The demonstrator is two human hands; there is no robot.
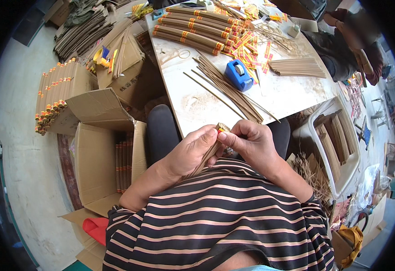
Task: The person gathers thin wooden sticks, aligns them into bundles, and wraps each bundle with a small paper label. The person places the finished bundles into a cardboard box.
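Observation:
Both hands meet in front of my chest, around one bundle of brown incense sticks (205, 159). My left hand (187, 151) wraps the bundle near its upper end, fingers closed. With thumb and fingers, my right hand (258, 142) pinches a red and yellow paper label (222, 129) at that end. A blue tape dispenser (239, 76) stands on the table just beyond, beside loose incense sticks (227, 92). Farther back, red and yellow labels (246, 45) lie scattered near a pile of banded incense bundles (193, 30).
The white table (179, 74) has its near edge just past my knees. An open cardboard box (95, 165) with bundles stands at left, near stacked bundles (55, 90). At right is a white plastic bin (347, 180) of sticks. Another person (355, 40) sits at the far right.

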